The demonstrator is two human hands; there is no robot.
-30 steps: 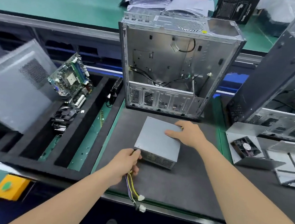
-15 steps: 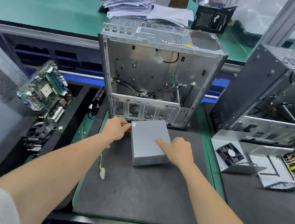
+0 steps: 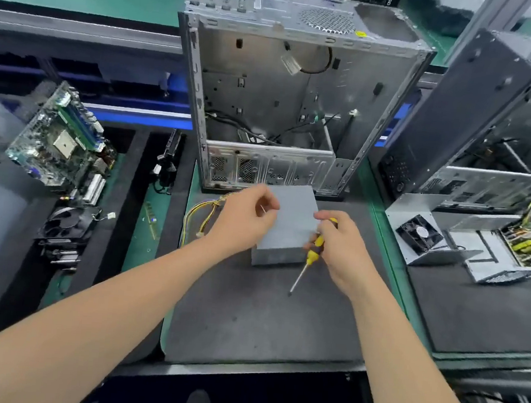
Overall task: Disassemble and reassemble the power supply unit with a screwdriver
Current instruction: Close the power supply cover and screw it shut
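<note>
The grey power supply unit (image 3: 291, 226) lies flat on the dark mat (image 3: 263, 323), just in front of the open computer case (image 3: 282, 106). Its yellow and black cables (image 3: 198, 218) trail off to its left. My left hand (image 3: 243, 222) curls over the unit's left top edge and grips it. Beside the unit's right side, my right hand (image 3: 343, 253) holds a yellow-and-black-handled screwdriver (image 3: 313, 249). The shaft points down and left, and its tip is close to the mat in front of the unit.
A motherboard (image 3: 61, 138) leans in the black foam tray (image 3: 128, 208) at the left, with a cooler fan (image 3: 66, 225) below it. A second case (image 3: 476, 123) and an opened power supply with a fan (image 3: 418, 235) stand on the right.
My right hand left the unit's top and now holds the screwdriver. My left hand shifted from the unit's far left corner onto its left top edge. The view moved closer.
</note>
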